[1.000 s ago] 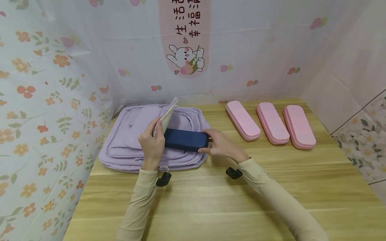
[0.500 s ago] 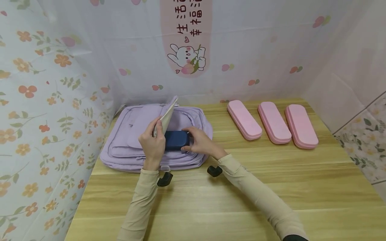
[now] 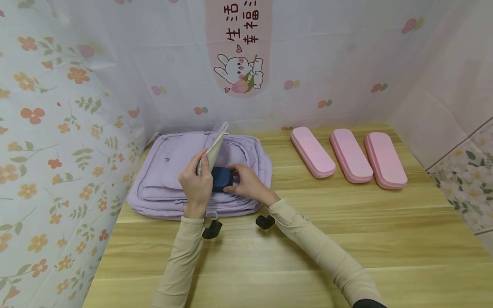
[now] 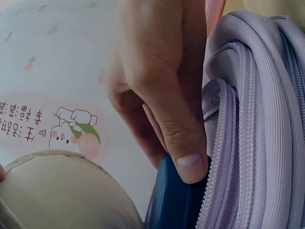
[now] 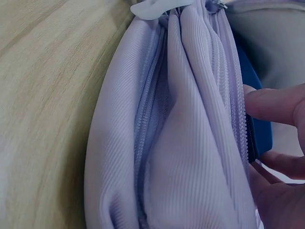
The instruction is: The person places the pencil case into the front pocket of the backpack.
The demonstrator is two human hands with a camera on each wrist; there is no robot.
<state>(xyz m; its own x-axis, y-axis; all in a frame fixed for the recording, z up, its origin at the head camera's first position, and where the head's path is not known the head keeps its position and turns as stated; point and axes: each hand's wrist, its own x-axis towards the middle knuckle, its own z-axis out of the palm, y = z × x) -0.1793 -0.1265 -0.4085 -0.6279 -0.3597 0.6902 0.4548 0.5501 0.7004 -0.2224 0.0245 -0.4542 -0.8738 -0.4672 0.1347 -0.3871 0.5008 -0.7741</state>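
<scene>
A lilac backpack [image 3: 154,167] lies flat on the table with its front pocket unzipped. My left hand [image 3: 196,184] grips the raised pocket flap [image 3: 215,149], whose pale lining also shows in the left wrist view. With thumb and fingers, my right hand [image 3: 248,184] pinches the end of a dark blue case [image 3: 222,179]. Most of the case is inside the pocket, hidden behind the flap and my left hand. In the right wrist view the blue case [image 5: 259,126] lies beside the zipper teeth, between the pocket's layers.
Three pink cases, a left one [image 3: 313,152], a middle one [image 3: 351,156] and a right one [image 3: 386,160], lie side by side at the back right of the wooden table [image 3: 308,239]. A printed curtain [image 3: 327,64] hangs behind the table.
My right hand has moved left, pushing the blue case deeper into the pocket, so much less of it shows. The left hand keeps holding the flap up.
</scene>
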